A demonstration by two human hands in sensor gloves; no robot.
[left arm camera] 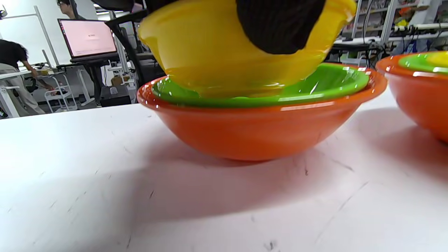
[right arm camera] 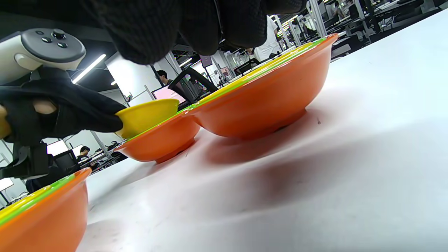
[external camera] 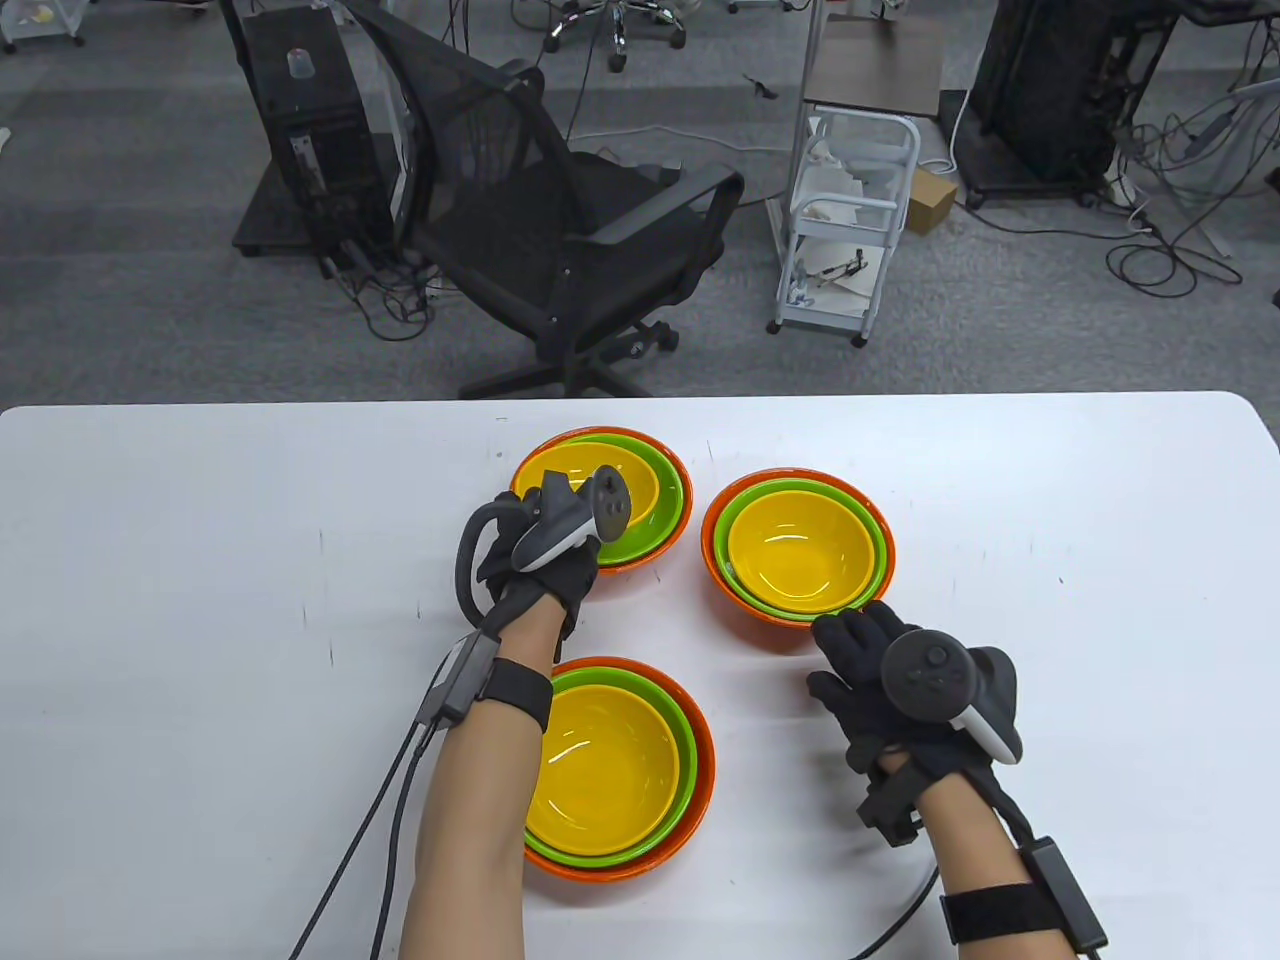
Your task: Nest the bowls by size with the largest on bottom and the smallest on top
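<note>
While our left hand [external camera: 545,560] is reaching over the far-left stack, its fingers [left arm camera: 280,24] are gripping the near rim of the yellow bowl [external camera: 590,480], and we are holding that bowl tilted, its base dipping into the green bowl [left arm camera: 329,82] while its gripped side is riding well above the green rim. That green bowl is sitting inside the orange bowl [left arm camera: 259,129], which is resting flat on the white table [external camera: 180,620]. Our right hand [external camera: 885,690] is lying on the table just at the near edge of the right-hand stack [external camera: 798,545], fingertips [external camera: 850,625] touching or almost touching its orange rim; the fingers are spread and gripping nothing. The near stack [external camera: 615,765] is sitting complete, yellow in green in orange, with our left forearm crossing over its left edge. The three stacks are crowding the middle of the table, with only narrow lanes of bare surface running between them. We are seeing wide open tabletop to the left of the left arm and to the right of the right hand, and a bare band between the far stack and the table's far edge. Beyond that edge a black office chair [external camera: 560,220] and a white cart [external camera: 850,220] are standing on the floor.
</note>
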